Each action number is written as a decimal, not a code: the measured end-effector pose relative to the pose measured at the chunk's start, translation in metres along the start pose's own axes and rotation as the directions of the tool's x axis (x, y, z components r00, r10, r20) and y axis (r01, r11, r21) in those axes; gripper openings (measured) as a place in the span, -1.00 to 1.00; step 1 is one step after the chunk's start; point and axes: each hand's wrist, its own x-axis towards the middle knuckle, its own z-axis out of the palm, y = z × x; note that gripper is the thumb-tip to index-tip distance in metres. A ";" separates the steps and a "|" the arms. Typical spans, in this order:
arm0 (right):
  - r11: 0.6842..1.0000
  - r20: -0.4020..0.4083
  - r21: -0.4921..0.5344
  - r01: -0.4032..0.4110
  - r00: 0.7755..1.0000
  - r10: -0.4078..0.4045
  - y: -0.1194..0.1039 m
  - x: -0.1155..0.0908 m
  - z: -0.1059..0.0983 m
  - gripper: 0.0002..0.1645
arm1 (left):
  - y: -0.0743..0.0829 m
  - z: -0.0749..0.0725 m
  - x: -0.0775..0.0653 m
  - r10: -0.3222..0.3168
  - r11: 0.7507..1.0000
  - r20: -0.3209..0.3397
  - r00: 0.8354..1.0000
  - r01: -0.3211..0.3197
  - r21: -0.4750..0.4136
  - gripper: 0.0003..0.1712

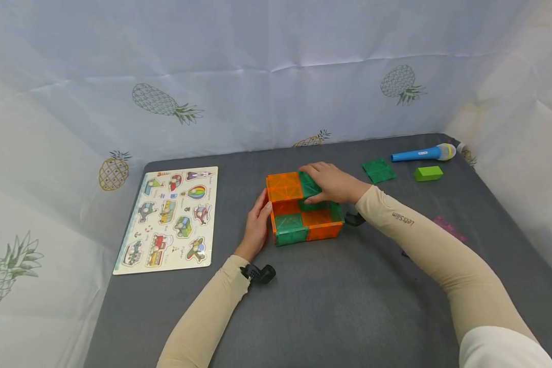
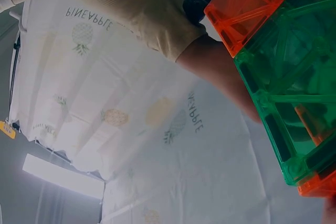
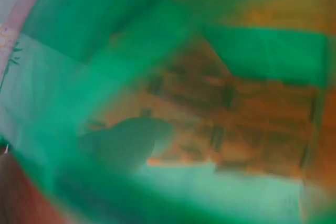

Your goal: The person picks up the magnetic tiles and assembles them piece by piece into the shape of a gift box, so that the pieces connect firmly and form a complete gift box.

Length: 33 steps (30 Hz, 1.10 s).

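Observation:
A box-like build of see-through orange and green magnetic tiles (image 1: pixel 323 232) stands on the grey table, with a raised section at its back. My left hand (image 1: pixel 255 227) rests along its left side, fingers fairly straight against the wall. Over the top right corner, my right hand (image 1: pixel 335 183) pinches a green magnetic tile (image 1: pixel 307 185), fingers behind and thumb in front. Beside it on top lies an orange tile (image 1: pixel 284 187). The left wrist view has the green wall (image 2: pixel 294 77) close up, partly hiding my right hand. Blurred green and orange tiles (image 3: pixel 273 51) fill the right wrist view.
A vehicle picture puzzle board (image 1: pixel 167 220) lies at the left. To the right are a loose green tile (image 1: pixel 378 170), a blue toy microphone (image 1: pixel 418 154), a light green block (image 1: pixel 428 174) and a pink piece (image 1: pixel 450 228) partly behind the right forearm. A pineapple-print curtain (image 1: pixel 267 102) borders the back.

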 end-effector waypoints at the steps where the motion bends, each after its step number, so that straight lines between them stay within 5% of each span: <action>1: 1.000 -0.007 0.030 -0.004 1.000 0.004 0.002 -0.003 -0.003 0.12 | 0.000 0.000 0.000 0.003 1.000 -0.001 1.000 -0.003 0.001 -0.39; 4: 0.985 -0.065 0.150 -0.081 0.994 0.092 0.015 -0.016 -0.018 0.05 | -0.001 -0.001 0.001 0.014 1.000 0.009 1.000 -0.014 0.006 -0.39; 6: 0.959 -0.118 0.210 -0.192 0.968 0.220 0.032 -0.025 -0.031 -0.08 | 0.001 -0.002 0.002 0.021 1.000 0.012 1.000 -0.021 0.008 -0.39; 10: 0.850 -0.083 0.230 -0.474 0.861 0.502 0.076 -0.041 -0.037 -0.21 | 0.004 -0.005 0.005 0.038 0.999 -0.003 0.999 -0.038 0.007 -0.40; 16: 0.656 0.119 0.163 -0.737 0.674 0.729 0.126 -0.063 -0.003 0.16 | -0.001 -0.005 0.003 0.004 0.999 0.005 1.000 -0.004 0.031 -0.39; 21: 0.594 0.060 0.190 -0.781 0.613 0.787 0.147 -0.074 0.018 0.32 | -0.007 0.001 -0.002 0.004 1.000 0.026 1.000 -0.005 0.016 -0.40; 25: 0.612 0.012 0.178 -0.771 0.624 0.782 0.149 -0.078 0.018 0.38 | -0.008 0.002 -0.003 0.010 1.000 0.019 1.000 -0.010 0.007 -0.40; 28: 0.663 -0.088 0.166 -0.730 0.659 0.747 0.132 -0.075 0.005 0.33 | -0.008 0.000 -0.002 0.012 1.000 0.005 1.000 -0.012 0.012 -0.40; 30: 0.722 -0.174 0.174 -0.670 0.700 0.692 0.112 -0.072 -0.011 0.26 | -0.007 -0.001 0.000 0.018 1.000 0.002 1.000 -0.018 0.005 -0.40; 33: 0.855 -0.244 0.171 -0.490 0.820 0.518 0.071 -0.066 -0.039 0.10 | -0.004 -0.003 0.001 0.019 1.000 -0.001 1.000 -0.019 -0.005 -0.40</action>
